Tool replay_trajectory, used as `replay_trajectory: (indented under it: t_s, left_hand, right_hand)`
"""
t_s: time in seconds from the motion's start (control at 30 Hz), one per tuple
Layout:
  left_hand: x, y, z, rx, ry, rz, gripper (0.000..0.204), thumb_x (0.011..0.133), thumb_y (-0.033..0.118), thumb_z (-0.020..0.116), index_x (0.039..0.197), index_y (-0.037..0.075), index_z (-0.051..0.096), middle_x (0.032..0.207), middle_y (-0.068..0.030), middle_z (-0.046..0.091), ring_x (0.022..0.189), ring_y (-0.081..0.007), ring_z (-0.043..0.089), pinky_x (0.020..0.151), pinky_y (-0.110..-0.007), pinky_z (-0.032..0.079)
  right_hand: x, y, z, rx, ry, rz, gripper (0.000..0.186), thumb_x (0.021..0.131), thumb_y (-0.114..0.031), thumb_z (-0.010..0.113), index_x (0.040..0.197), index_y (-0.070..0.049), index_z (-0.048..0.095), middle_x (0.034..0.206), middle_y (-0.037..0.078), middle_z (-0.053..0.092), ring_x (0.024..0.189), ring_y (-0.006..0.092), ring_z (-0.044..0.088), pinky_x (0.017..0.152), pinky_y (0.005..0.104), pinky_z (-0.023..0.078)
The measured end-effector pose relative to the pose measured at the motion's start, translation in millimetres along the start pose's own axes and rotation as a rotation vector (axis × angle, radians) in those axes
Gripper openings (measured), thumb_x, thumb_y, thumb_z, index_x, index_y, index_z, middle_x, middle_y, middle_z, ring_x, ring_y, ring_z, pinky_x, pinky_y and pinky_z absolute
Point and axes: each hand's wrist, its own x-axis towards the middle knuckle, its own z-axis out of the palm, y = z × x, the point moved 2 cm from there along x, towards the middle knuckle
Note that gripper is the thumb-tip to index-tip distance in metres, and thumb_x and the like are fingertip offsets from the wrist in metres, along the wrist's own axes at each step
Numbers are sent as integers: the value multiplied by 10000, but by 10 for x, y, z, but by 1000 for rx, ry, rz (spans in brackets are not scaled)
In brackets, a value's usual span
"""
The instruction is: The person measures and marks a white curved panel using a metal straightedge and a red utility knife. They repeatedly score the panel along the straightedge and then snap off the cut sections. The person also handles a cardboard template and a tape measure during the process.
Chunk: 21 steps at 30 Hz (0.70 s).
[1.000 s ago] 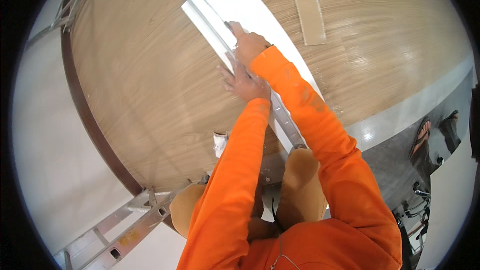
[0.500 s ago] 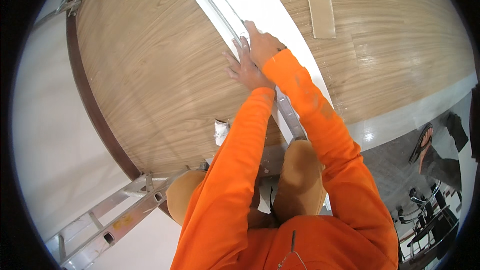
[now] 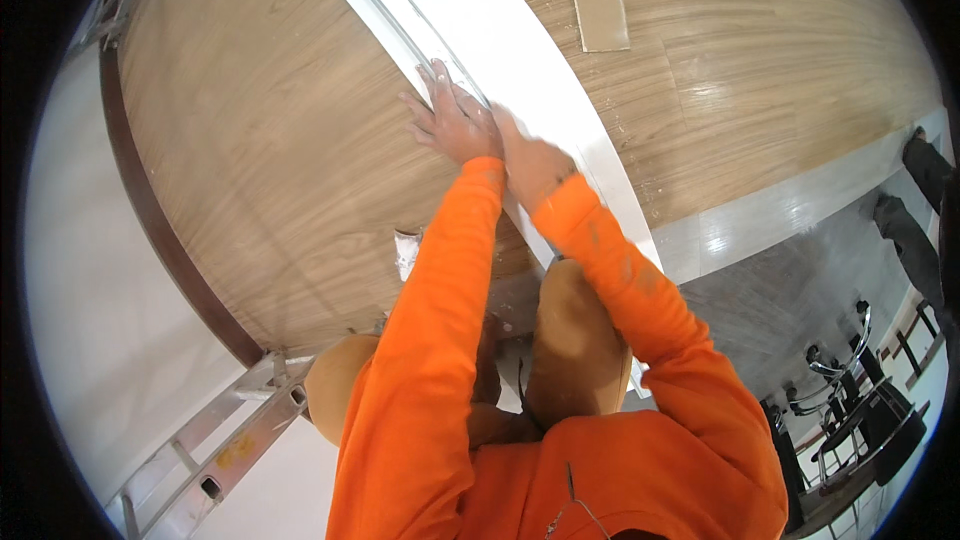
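A long white panel [image 3: 530,50] is laid on the wood-grain surface [image 3: 300,90], slanted from 12 o'clock down toward 4 o'clock. Along its left-hand side a silver metal channel [image 3: 385,5] is set, its far end pointed to 11 o'clock. The channel is covered by the left hand [image 3: 455,125], near 12 o'clock, whose fingers are splayed, none being clenched. The right hand [image 3: 535,160] is placed just beside it, at 1 o'clock, with its fingers curled; whether anything is grasped cannot be told, as the grip is hidden. Farther out at 1 o'clock, a flat tan strip [image 3: 598,0] is seen. A crumpled white packet [image 3: 406,252] is found at 9 o'clock, near the left orange sleeve [image 3: 430,320]. A metal ladder [image 3: 230,440] is partly shown at 8 o'clock.
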Motion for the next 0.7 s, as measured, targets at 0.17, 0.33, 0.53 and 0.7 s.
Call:
replay_trajectory:
  t_s: [0.17, 0.33, 0.53, 0.7]
  left_hand:
    - [-19, 56, -66, -15, -6, 47, 485, 1074, 222, 384, 1552, 191, 459, 1674, -53, 349, 1580, -399, 149, 1228, -664, 28]
    - [11, 67, -18, -15, -14, 8, 513, 1064, 174, 353, 1573, 178, 413, 1677, -61, 339, 1576, -397, 161, 1234, -653, 26]
    - [-7, 106, -44, -55, -34, 18, 566, 1036, 140, 353, 1601, 167, 362, 1687, -62, 320, 1583, -394, 129, 1237, -641, 0]
    - [-15, 60, -92, -36, -54, -3, 578, 1024, 129, 382, 1601, 158, 366, 1683, -62, 329, 1583, -398, 131, 1235, -644, -11]
  right_hand:
    - [-728, 455, 158, 15, -107, 80, 564, 954, -64, 463, 1505, -123, 357, 862, 263, 715, 802, 473, 701, 708, 561, 548]
    - [-702, 418, 12, 27, -75, 77, 532, 926, -42, 491, 1448, -78, 395, 838, 262, 710, 810, 461, 706, 703, 553, 551]
    - [-515, 260, -320, -85, -69, 154, 268, 927, -95, 560, 1175, -4, 515, 855, 255, 713, 840, 449, 717, 722, 539, 563]
    - [-407, -29, -559, -48, 41, 118, 185, 955, -153, 589, 1066, -11, 550, 808, 246, 710, 791, 439, 714, 727, 528, 567]
